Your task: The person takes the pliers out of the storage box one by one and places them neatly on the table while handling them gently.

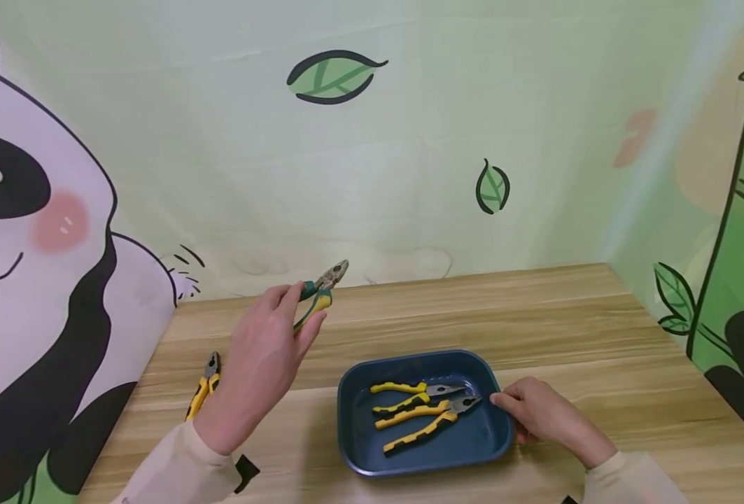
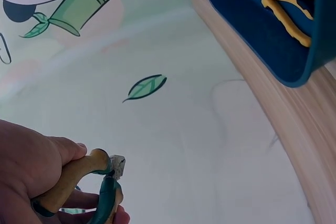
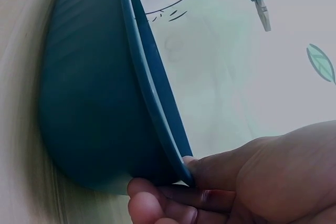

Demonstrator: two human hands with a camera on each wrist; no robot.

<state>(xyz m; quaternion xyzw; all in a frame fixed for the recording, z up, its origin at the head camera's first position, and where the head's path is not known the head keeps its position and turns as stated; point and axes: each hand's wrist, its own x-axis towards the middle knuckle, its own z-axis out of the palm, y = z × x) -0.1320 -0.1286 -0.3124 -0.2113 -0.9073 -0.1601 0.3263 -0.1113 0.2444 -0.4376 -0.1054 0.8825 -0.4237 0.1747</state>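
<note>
1. The left hand has its fingers curled round the handles of the green-and-yellow pliers, whose metal head sticks out past the fingertips, up and to the right.
2. The right hand pinches the right end of the blue tray, thumb at the rim, other fingers outside and below it.
3. These pliers are raised off the counter, left of the tray and well apart from its rim.
4. Inside, two yellow-and-black pliers lie close together, heads toward the right wall; blue floor shows to their left.
5. Another pair lies left of the left hand, partly hidden by it.
6. Wood runs behind the tray to the counter's rear edge, where the printed backdrop rises.
</note>
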